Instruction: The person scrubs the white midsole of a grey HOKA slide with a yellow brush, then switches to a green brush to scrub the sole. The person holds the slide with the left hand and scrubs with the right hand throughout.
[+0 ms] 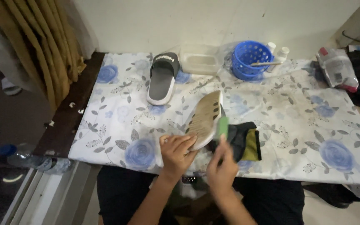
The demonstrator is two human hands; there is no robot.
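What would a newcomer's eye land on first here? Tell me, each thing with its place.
The left hand tilts a slide sandal sole-up at the table's near edge, while the right hand holds a green object against it. Its mate lies flat further back on the blue-flowered cloth, near a blue basket.

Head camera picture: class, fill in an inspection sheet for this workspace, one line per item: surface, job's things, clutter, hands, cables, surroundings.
Surface: table under a white cloth with blue flowers.
Job's things: tilted slipper, sole showing; green brush at its edge; second slipper lying flat farther back.
Clutter: blue basket with a stick across it, clear plastic tub, two small white bottles, dark and yellow cloth, plastic package.
Hands: left hand holds the tilted slipper; right hand holds the green brush.
Cables: nothing seen.
Surroundings: curtain at left, white wall behind, plastic bottle on the floor.
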